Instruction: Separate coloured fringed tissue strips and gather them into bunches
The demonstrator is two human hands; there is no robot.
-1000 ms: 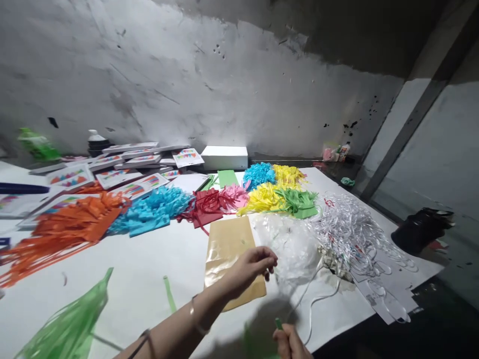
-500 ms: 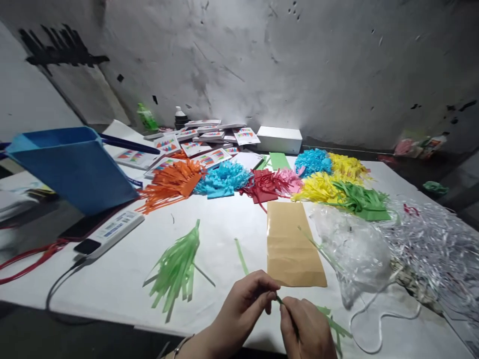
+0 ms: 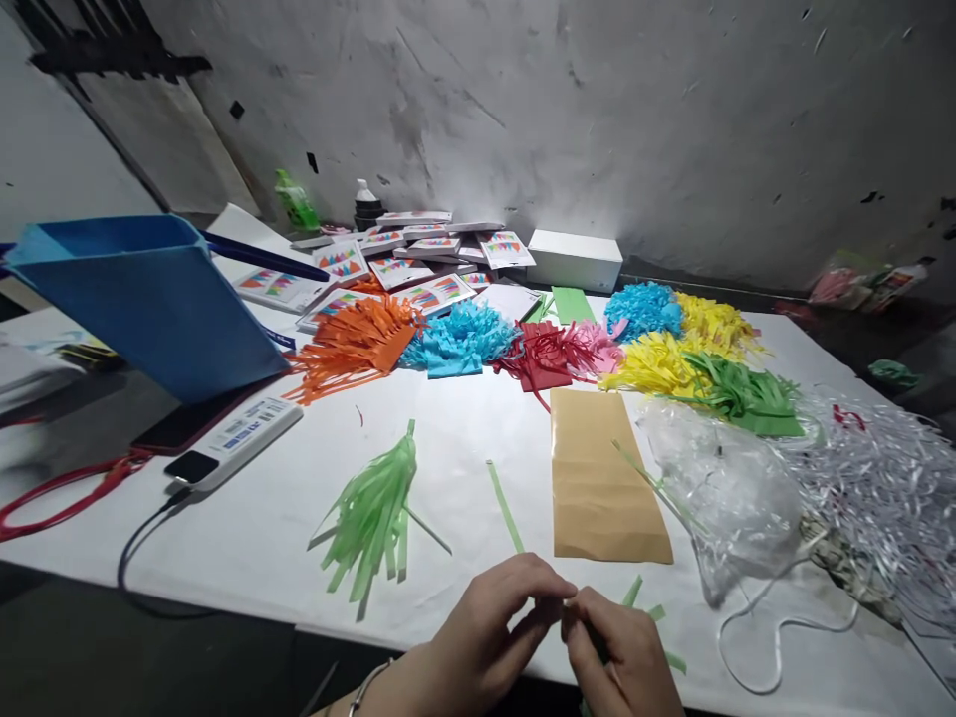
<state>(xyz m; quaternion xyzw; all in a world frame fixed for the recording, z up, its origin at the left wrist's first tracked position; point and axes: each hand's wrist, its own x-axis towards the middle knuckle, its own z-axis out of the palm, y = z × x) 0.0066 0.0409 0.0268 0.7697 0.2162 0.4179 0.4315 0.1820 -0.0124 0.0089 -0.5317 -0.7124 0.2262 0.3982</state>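
At the table's front edge my left hand (image 3: 504, 617) and my right hand (image 3: 619, 652) meet fingertip to fingertip, both closed in a pinch. Between them is a green paper tassel (image 3: 657, 611), mostly covered by my fingers; its loose strips stick out beyond my right hand. The pinched part itself is hidden. A finished-looking light green tassel (image 3: 373, 513) lies fanned out to the left. Just past my left hand lies a single green strip (image 3: 506, 508). Beyond my hands is a flat brown paper sheet (image 3: 606, 478).
Fringed bundles in orange (image 3: 362, 339), blue, red, pink, yellow and green (image 3: 747, 391) line the back. A clear plastic bag (image 3: 724, 488) and silvery shreds (image 3: 881, 478) lie right. At left stand a blue box (image 3: 156, 309) and a white power bank (image 3: 235, 443). Printed packs (image 3: 418, 249) pile behind.
My view has shifted slightly, so the table appears moved right and up. My fingertips have come together, covering the twisted green piece that showed between them.
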